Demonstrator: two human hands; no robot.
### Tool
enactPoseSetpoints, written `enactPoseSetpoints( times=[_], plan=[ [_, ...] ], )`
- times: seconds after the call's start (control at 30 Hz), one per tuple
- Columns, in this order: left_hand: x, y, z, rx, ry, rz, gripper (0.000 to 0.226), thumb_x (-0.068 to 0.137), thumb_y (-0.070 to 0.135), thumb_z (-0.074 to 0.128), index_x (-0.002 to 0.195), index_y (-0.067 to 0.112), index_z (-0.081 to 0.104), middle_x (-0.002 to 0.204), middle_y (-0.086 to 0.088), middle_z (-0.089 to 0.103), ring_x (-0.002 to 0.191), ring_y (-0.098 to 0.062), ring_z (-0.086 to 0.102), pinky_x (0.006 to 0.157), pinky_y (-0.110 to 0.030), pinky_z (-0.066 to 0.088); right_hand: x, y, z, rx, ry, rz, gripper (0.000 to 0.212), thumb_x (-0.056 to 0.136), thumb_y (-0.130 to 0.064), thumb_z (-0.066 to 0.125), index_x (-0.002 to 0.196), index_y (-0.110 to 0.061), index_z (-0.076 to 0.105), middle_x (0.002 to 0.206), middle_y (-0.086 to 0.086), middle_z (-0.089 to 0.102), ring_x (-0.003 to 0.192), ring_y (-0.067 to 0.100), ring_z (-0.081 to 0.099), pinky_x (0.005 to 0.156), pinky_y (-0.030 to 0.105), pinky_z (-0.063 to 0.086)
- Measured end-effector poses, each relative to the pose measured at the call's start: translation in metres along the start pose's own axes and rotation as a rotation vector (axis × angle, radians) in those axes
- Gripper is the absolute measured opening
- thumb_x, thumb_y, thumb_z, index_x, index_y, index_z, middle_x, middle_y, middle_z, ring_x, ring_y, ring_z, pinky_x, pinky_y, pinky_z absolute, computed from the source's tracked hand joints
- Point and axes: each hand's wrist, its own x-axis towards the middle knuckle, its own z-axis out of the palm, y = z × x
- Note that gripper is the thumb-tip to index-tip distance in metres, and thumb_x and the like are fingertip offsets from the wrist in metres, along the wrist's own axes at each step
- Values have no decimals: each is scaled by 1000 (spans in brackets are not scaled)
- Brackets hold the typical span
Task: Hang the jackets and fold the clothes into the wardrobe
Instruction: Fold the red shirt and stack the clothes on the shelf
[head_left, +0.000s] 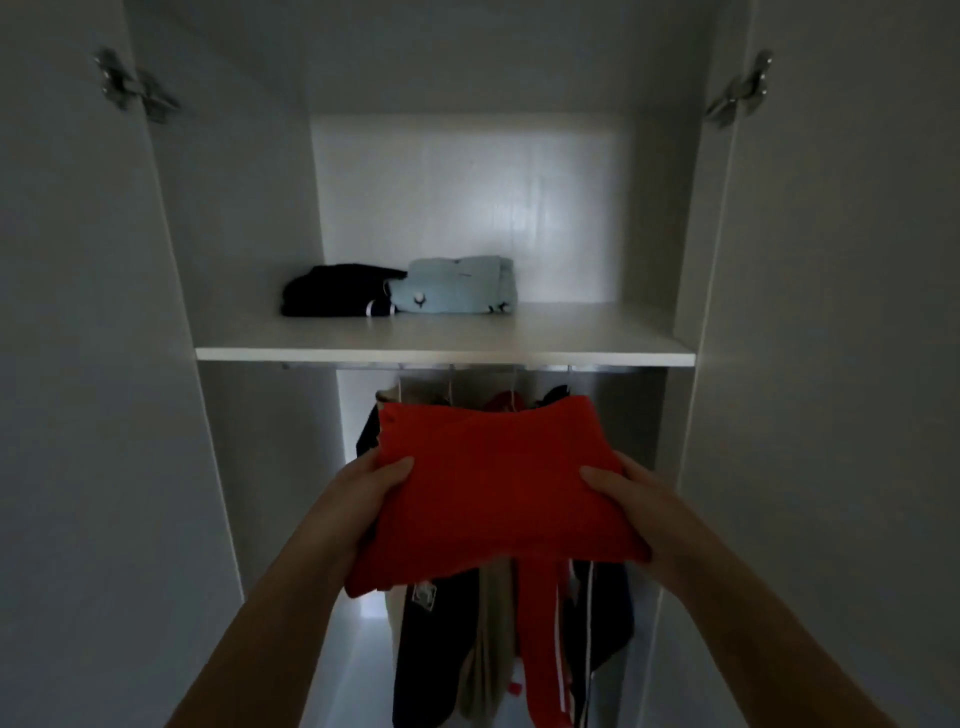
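A folded red garment (493, 488) is held flat in front of the open wardrobe, below the level of the white shelf (447, 353). My left hand (366, 488) grips its left edge, thumb on top. My right hand (626, 499) grips its right edge the same way. On the shelf lie a folded black garment (332, 296) at the left and a folded light blue garment (457, 286) beside it, touching. Several jackets (467, 639) hang from the rail (597, 368) under the shelf, partly hidden by the red garment.
Both white wardrobe doors stand open, the left door (78, 364) and the right door (841, 364), with metal hinges (130, 88) near the top. The right half of the shelf holds nothing. The interior is dim.
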Motion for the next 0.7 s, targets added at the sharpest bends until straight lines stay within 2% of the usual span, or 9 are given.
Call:
enactPoseSetpoints(
  times=[0.1,0.17,0.33,0.4,0.47,0.53,0.6,0.63,0.7],
  plan=[
    [78,28,-16,68,-11,41,10,94,21,55,98,27,62,87,0,75,79,-22,72,66,-36,55,67,-19,18,-5,41,7,17,85,-26,65,100,-30,58,101,5,69,85,25,70,58,35,56],
    [130,50,-24,153,2,78,11,95,18,53,101,23,62,85,-1,75,83,-24,71,75,-39,54,108,-37,31,-2,54,11,13,89,-23,60,100,-27,57,99,6,69,87,26,68,59,34,55],
    [244,106,-52,403,37,134,16,96,14,52,110,17,60,93,-5,69,83,-22,65,76,-34,50,207,-79,65,-11,33,19,4,93,-18,54,95,-17,58,85,7,70,71,22,69,47,26,53],
    [280,126,-72,521,68,134,21,96,14,53,116,12,61,104,-10,67,89,-25,64,85,-36,49,246,-92,87,-11,-16,34,8,94,-15,54,98,-11,59,85,8,71,67,20,70,49,27,54],
    [311,145,-97,682,130,129,22,95,15,54,114,8,63,107,-13,66,93,-28,63,89,-36,48,286,-98,117,-47,-57,39,17,94,-14,55,109,-6,58,97,12,70,78,22,69,62,31,58],
    [337,156,-123,835,212,91,22,95,16,55,108,2,66,109,-19,65,94,-30,62,86,-32,47,318,-97,149,-168,-78,52,32,94,-18,58,121,-1,55,113,17,66,96,26,65,85,39,55],
    [356,157,-144,1006,309,38,28,95,17,55,111,-4,65,116,-23,62,103,-33,59,86,-31,42,342,-92,176,-353,-96,5,34,93,-22,58,117,2,52,107,12,64,93,22,62,87,34,52],
    [362,155,-151,1095,380,51,32,95,19,54,114,-5,63,121,-23,60,109,-33,57,89,-31,41,352,-89,186,-485,-80,-83,29,93,-23,57,113,-3,49,103,7,60,86,16,57,82,28,50],
    [362,147,-162,1201,522,183,41,95,26,53,126,-2,55,130,-23,54,117,-34,53,96,-33,41,363,-82,195,-852,21,-397,47,92,-28,54,133,-10,41,120,7,51,98,14,49,87,27,42]
  ],
)
